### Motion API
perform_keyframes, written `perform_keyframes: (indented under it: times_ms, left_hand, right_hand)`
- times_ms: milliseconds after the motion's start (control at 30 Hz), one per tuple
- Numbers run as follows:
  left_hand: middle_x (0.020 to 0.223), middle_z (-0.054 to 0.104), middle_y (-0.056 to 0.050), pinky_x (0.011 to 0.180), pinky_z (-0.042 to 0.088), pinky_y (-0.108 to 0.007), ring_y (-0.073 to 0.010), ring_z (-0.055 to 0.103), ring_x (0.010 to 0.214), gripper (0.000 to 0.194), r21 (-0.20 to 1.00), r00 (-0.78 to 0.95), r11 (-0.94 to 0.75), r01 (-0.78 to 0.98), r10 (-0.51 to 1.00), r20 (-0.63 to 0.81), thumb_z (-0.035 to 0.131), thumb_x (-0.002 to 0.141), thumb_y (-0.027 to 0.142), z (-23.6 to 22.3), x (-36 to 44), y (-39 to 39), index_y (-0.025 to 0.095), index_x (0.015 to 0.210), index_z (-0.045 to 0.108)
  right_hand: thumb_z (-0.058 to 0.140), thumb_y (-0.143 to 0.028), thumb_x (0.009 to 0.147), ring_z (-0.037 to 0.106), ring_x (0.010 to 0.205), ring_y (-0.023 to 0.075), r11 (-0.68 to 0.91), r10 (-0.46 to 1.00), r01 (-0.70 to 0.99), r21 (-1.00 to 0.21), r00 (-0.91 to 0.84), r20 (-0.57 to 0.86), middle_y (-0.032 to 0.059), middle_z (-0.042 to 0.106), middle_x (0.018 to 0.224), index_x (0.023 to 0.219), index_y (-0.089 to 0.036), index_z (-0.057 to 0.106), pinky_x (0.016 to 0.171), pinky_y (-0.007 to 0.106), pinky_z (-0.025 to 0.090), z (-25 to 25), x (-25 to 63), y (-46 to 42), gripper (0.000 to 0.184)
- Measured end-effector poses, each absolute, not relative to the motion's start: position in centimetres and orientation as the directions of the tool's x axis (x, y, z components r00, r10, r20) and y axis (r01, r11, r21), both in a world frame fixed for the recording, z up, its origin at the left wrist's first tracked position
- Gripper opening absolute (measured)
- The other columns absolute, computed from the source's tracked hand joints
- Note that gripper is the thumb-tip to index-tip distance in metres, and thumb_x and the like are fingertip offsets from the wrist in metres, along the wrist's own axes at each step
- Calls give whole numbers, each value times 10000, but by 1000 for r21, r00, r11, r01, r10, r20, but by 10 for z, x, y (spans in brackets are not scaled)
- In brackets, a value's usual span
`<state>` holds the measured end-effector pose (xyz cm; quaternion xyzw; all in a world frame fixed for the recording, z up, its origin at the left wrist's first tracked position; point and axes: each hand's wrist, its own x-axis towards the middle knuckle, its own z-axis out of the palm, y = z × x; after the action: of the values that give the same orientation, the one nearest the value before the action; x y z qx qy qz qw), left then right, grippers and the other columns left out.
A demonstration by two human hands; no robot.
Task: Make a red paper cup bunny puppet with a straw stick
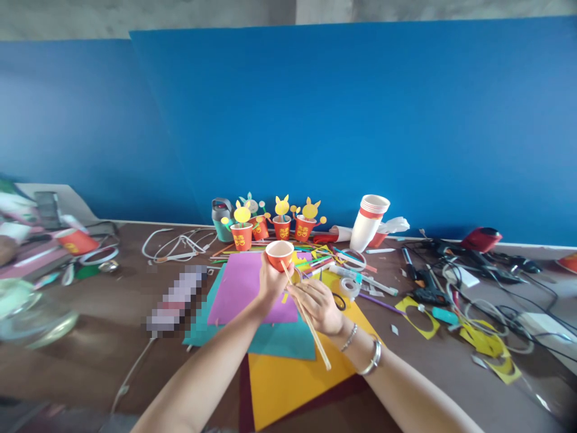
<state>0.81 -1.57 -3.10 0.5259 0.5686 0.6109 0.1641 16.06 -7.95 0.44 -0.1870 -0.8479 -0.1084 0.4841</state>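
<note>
A red paper cup (279, 260) with a white inside is gripped by my left hand (271, 284), its mouth tilted towards me. My right hand (319, 304) has its fingers closed around light wooden chopsticks (319, 341). Their upper ends reach the near side of the cup's rim; I cannot tell whether they touch it. Beneath both hands lie a purple sheet (238, 282), a teal sheet (283, 343) and a yellow sheet (288, 385). Black-handled scissors (339, 302) and a tape roll (350, 287) lie close to my right hand.
Several red cups with yellow paper figures (282, 225) stand at the back beside a grey-green flask (222, 219). Stacked white cups (368, 224) lean nearby. At right are a glue gun (428, 285), cables and cut yellow scraps (417, 317); at left, a glass bowl (40, 325).
</note>
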Motion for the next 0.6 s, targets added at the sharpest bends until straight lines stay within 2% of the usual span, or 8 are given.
perform_keyframes:
  times_ms: [167,233,333,400,467,533,600]
  left_hand:
    - [941,698,-76,670,524,-352,-236,679,779,494,827,-305,-358,433,806,508,739,670,302,-36,16,-26,225,1094,496]
    - [925,707,-67,673,526,-340,-222,676,769,487,810,-223,-407,422,820,528,707,719,319,-36,20,-32,217,1141,488]
    - [947,717,-75,686,531,-352,-236,686,795,516,822,-232,-377,427,833,502,696,741,353,-32,24,-37,209,1181,468]
    - [962,716,-83,700,535,-370,-255,692,825,512,842,-301,-312,441,832,466,717,715,354,-28,23,-35,212,1145,478]
    - [979,708,-89,721,537,-385,-272,692,864,538,852,-366,-274,446,813,453,752,667,354,-27,21,-31,217,1113,483]
    - [985,697,-85,732,537,-389,-275,687,878,597,855,-388,-280,436,799,460,778,631,371,-30,18,-27,219,1122,475]
    - [952,690,-64,719,538,-380,-255,684,836,629,859,-361,-312,407,808,465,782,632,393,-33,15,-23,221,1143,459]
  right_hand:
    - [531,-88,930,655,716,198,867,226,499,9,-409,884,70,751,823,1375,-150,537,637,325,495,9,160,-81,449]
    - [542,-74,919,648,702,195,850,240,526,3,-393,888,61,753,816,1357,-170,559,626,327,474,12,160,-80,449]
    - [534,-81,920,651,752,211,843,311,533,-71,-376,873,69,758,871,1327,-210,595,661,349,486,13,160,-77,431]
    - [521,-114,929,656,830,226,859,405,466,-214,-362,840,91,752,954,1310,-226,615,720,370,523,11,159,-74,408]
    - [493,-158,939,663,898,233,839,528,347,-420,-333,781,107,734,1039,1304,-242,622,778,386,554,7,157,-74,397]
    - [454,-215,955,670,926,235,763,645,206,-613,-301,702,116,717,1086,1321,-257,609,804,387,569,4,155,-75,399]
    - [431,-301,976,674,927,238,664,729,70,-745,-285,623,117,706,1106,1342,-274,588,811,383,573,2,153,-79,399]
